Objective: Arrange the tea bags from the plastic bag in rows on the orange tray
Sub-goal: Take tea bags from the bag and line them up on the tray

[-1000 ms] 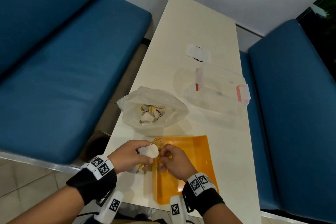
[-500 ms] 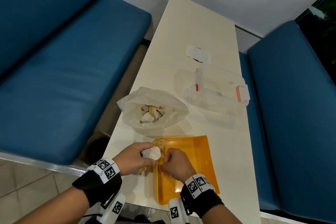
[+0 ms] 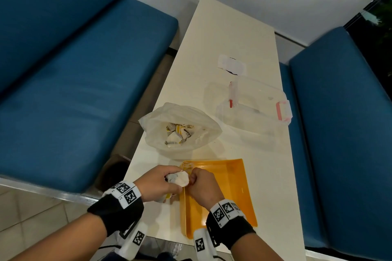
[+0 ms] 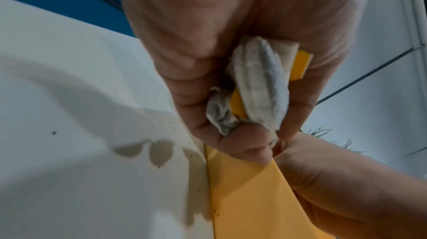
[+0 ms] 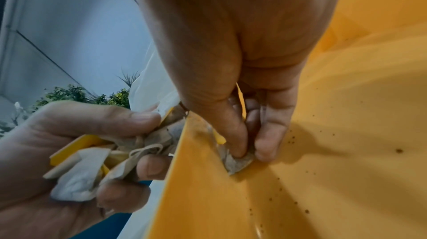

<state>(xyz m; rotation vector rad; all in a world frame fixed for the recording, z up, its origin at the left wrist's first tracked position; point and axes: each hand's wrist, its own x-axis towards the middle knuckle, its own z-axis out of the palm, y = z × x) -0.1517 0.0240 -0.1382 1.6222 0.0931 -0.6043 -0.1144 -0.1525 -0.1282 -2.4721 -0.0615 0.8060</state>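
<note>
Pinching one tea bag (image 5: 238, 160) with my right hand (image 3: 203, 186) against the orange tray (image 3: 239, 193) left wall | left hand (image 3: 159, 184) clutches a bundle of tea bags (image 5: 92, 166) beside the rim | risk: tangled strings dragging it out; squeezed paper spilling more tea dust

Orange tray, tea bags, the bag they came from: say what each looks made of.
Orange tray: seemingly hard moulded plastic, smooth with a slight sheen and thin raised walls. Tea bags gripped by the left hand: soft, crinkled filter paper, matte, with yellow card tags. Plastic bag: thin translucent whitish film, wrinkled and slumped.
</note>
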